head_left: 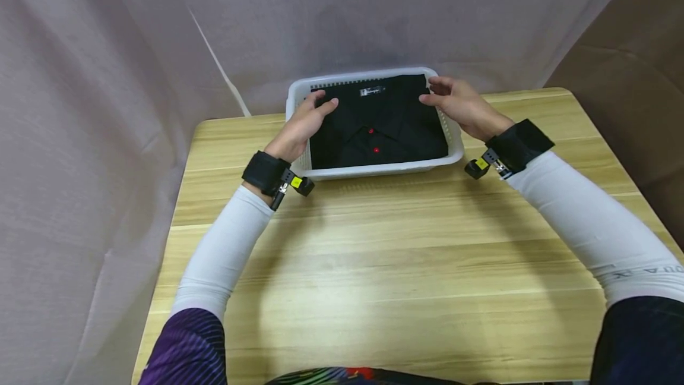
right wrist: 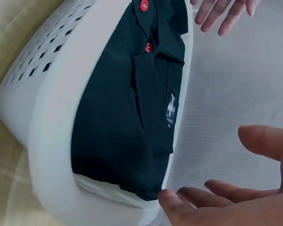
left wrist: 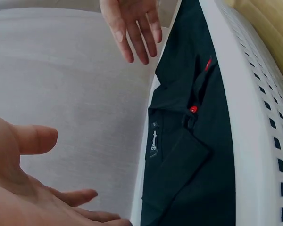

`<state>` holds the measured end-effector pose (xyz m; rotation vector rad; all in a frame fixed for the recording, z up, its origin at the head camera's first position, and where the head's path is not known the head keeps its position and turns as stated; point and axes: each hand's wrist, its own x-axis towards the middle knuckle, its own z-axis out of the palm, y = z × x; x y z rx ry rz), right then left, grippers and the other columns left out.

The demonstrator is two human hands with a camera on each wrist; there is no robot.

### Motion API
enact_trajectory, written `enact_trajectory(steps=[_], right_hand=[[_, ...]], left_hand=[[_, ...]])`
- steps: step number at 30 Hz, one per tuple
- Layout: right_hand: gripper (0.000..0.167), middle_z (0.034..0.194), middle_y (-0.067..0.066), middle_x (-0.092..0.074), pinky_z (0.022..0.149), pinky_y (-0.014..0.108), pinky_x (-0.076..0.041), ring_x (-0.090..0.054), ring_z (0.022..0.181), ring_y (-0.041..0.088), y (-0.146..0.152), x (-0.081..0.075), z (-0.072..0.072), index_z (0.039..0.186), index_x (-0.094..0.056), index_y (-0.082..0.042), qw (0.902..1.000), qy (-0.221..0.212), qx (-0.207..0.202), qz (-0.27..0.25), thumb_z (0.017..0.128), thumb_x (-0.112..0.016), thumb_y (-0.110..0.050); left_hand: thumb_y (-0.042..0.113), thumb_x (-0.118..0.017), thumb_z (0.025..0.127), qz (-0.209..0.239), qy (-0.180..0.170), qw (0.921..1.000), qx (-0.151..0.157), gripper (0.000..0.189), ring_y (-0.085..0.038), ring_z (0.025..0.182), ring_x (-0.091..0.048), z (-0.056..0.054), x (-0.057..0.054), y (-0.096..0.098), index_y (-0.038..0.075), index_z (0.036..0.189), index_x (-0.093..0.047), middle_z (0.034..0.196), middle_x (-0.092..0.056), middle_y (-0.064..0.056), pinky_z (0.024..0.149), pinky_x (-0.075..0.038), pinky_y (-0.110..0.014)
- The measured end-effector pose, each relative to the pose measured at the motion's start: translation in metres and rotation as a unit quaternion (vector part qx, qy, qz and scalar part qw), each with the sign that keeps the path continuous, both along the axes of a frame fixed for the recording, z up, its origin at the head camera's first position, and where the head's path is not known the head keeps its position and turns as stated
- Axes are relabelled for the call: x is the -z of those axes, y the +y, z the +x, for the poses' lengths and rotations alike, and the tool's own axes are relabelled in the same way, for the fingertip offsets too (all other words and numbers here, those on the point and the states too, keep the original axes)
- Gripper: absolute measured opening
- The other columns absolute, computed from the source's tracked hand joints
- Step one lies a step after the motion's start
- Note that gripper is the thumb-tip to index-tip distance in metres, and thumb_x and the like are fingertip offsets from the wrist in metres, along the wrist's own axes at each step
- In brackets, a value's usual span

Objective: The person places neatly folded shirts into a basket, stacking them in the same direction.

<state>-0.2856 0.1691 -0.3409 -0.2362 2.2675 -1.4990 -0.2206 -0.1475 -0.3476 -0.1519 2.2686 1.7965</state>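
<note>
A folded black shirt point(head_left: 369, 120) with red buttons and a collar label lies flat inside a white plastic basket point(head_left: 374, 169) with slotted walls. Over the basket's left end is my left hand point(head_left: 303, 126), its fingers spread and nothing in its grasp. At the opposite end, my right hand point(head_left: 462, 106) hovers by the rim with thumb and fingers apart, also holding nothing. In the right wrist view, fingertips point(right wrist: 172, 200) of that hand come right at the shirt's corner and the basket rim point(right wrist: 52, 141). The left wrist view shows the label point(left wrist: 153, 140) inside the collar.
The basket stands at the back of a wood-grain table point(head_left: 342, 266), close to a grey cloth curtain point(head_left: 347, 16). A brown cloth point(head_left: 630, 88) hangs at the right. Each wrist carries a black strap with a small camera point(head_left: 478, 166).
</note>
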Motion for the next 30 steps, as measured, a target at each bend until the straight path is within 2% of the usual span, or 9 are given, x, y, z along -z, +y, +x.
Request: enact_trajectory(steps=[5,9,13,16,21,26,30], right_hand=[[0.071,0.174,0.019,-0.021,0.129,0.049,-0.025,-0.024,0.159,0.032,-0.001,-0.001,0.003,0.169,-0.019,-0.004,0.9991,0.026,-0.02,0.026,0.112,-0.055,-0.028],[0.071,0.173,0.021,-0.024,0.126,0.051,-0.031,-0.03,0.156,0.035,-0.002,0.003,0.005,0.168,-0.019,-0.002,0.997,0.035,-0.049,0.049,0.112,-0.055,-0.026],[0.074,0.172,0.024,-0.022,0.127,0.054,-0.028,-0.026,0.157,0.036,-0.004,0.011,0.006,0.169,-0.017,-0.003,0.9921,0.033,-0.08,0.091,0.112,-0.056,-0.027],[0.074,0.172,0.028,-0.019,0.128,0.056,-0.024,-0.021,0.159,0.039,-0.006,0.017,0.008,0.169,-0.015,-0.002,0.9865,0.023,-0.112,0.117,0.112,-0.055,-0.028],[0.073,0.172,0.029,-0.019,0.127,0.059,-0.023,-0.019,0.159,0.042,-0.013,0.025,0.009,0.168,-0.018,-0.001,0.9776,0.006,-0.154,0.143,0.112,-0.055,-0.029],[0.07,0.171,0.026,-0.026,0.126,0.057,-0.026,-0.022,0.159,0.041,-0.026,0.031,0.005,0.166,-0.026,0.001,0.9707,0.013,-0.164,0.176,0.111,-0.057,-0.03],[0.069,0.171,0.026,-0.025,0.127,0.057,-0.025,-0.02,0.159,0.042,-0.033,0.034,0.003,0.164,-0.029,0.003,0.9684,0.009,-0.168,0.184,0.111,-0.057,-0.03]], left_hand=[[0.039,-0.052,0.113,-0.019,0.011,0.9995,0.021,0.062,-0.019,0.161,-0.019,0.002,0.001,0.0,0.013,0.166,-0.031,0.175,-0.022,-0.007,0.13,-0.021,-0.038],[0.037,-0.05,0.114,-0.031,0.011,0.9977,0.059,0.059,-0.02,0.16,-0.023,0.002,0.005,0.0,0.012,0.165,-0.034,0.173,-0.027,-0.007,0.13,-0.023,-0.04],[0.037,-0.048,0.114,-0.064,-0.011,0.9919,0.109,0.06,-0.024,0.16,-0.024,0.003,0.01,0.001,0.011,0.165,-0.033,0.172,-0.03,-0.007,0.13,-0.022,-0.044],[0.038,-0.047,0.114,-0.087,-0.032,0.9864,0.135,0.061,-0.026,0.16,-0.023,0.004,0.013,0.0,0.011,0.166,-0.031,0.173,-0.029,-0.007,0.13,-0.022,-0.046],[0.04,-0.047,0.114,-0.11,-0.048,0.9814,0.15,0.06,-0.028,0.159,-0.026,0.003,0.018,-0.001,0.011,0.165,-0.034,0.172,-0.03,-0.009,0.129,-0.025,-0.047],[0.041,-0.046,0.114,-0.122,-0.064,0.9761,0.168,0.055,-0.029,0.158,-0.028,0.001,0.022,-0.005,0.011,0.16,-0.041,0.169,-0.035,-0.009,0.128,-0.027,-0.048],[0.041,-0.046,0.114,-0.118,-0.07,0.9755,0.172,0.053,-0.031,0.158,-0.027,0.001,0.027,-0.008,0.011,0.159,-0.043,0.168,-0.036,-0.009,0.128,-0.026,-0.05]])
